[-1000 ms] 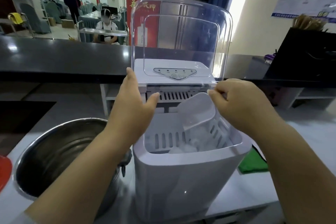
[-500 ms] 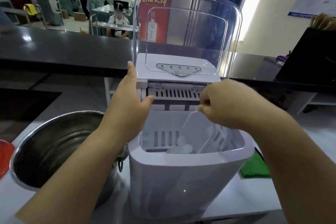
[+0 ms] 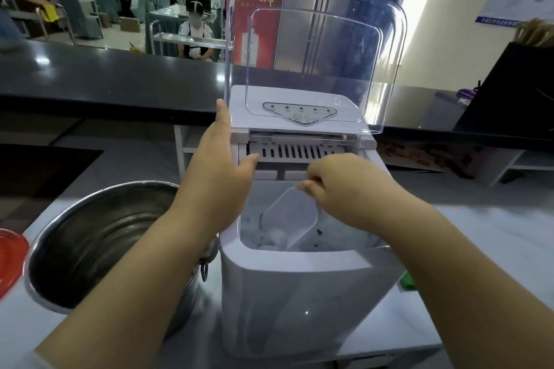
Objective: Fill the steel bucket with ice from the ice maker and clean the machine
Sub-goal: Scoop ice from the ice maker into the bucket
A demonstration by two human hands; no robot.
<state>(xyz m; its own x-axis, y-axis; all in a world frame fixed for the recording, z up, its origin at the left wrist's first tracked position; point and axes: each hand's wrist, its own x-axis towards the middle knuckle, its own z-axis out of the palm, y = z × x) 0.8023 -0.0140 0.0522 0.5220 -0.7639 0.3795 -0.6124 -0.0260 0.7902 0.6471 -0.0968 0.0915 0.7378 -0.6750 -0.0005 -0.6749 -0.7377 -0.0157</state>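
While the right hand (image 3: 344,186) is closed in a pinch grip on the handle of a small translucent white plastic scoop (image 3: 292,219), the scoop hangs inside the open bin of the white plastic ice maker (image 3: 299,293). Long axis of the scoop runs from the handle at upper right down toward lower left; its open mouth points down into the bin, the bowl tilted steeply. Lower lip of the scoop sits among a few pale ice pieces (image 3: 271,238) at the bin floor; whether any ice lies inside the bowl cannot be told.

Left hand (image 3: 218,165) lies flat and open against the upper left side of the machine, fingers extended toward the control panel, thumb on the vented inner wall; it grips nothing.

Clear domed plastic lid (image 3: 317,51) is hinged up, standing upright behind the bin.

Large round steel bucket (image 3: 99,237) stands on the white surface (image 3: 479,249) just left of the machine, its side handle near the machine's wall. Bucket interior shows bare metal. Red disc (image 3: 10,260) lies at the far left edge; a green cloth (image 3: 407,281) peeks out right of the machine.
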